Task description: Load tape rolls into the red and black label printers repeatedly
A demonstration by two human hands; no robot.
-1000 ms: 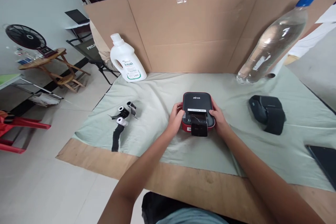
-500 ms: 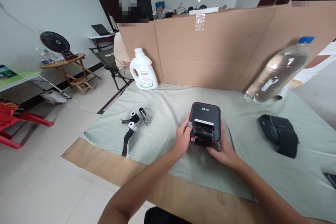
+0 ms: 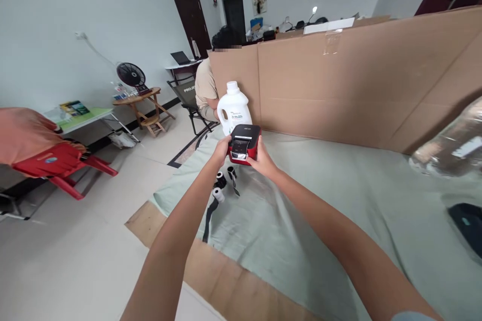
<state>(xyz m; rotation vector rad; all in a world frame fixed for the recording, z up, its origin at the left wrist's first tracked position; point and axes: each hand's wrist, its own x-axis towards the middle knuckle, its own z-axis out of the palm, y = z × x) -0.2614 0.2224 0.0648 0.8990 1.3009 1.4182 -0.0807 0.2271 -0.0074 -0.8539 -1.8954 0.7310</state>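
Note:
A small black label printer point(image 3: 248, 131) with red sides is held up above the far left part of the cloth-covered table. My left hand point(image 3: 221, 152) grips its left side, and my right hand point(image 3: 262, 160) clasps the right side. Black, shiny material shows at its front slot. Below and nearer me lie a white-cored roll with a black strip point(image 3: 218, 194), a second small roll point(image 3: 221, 179) and a third curled black piece point(image 3: 232, 176). Directly behind the printer stands a white detergent jug point(image 3: 236, 105), its lower part partly hidden.
A cardboard sheet point(image 3: 339, 95) stands along the table's back. At right, a large clear bottle point(image 3: 452, 140) leans near it, with a dark device point(image 3: 467, 225) in front. A seated person point(image 3: 205, 85) is beyond the left end. A red stool point(image 3: 60, 163) stands on the floor.
Both hands have carried the label printer left and farther away, from mid-table to above the rolls, near the jug. The view has swung left.

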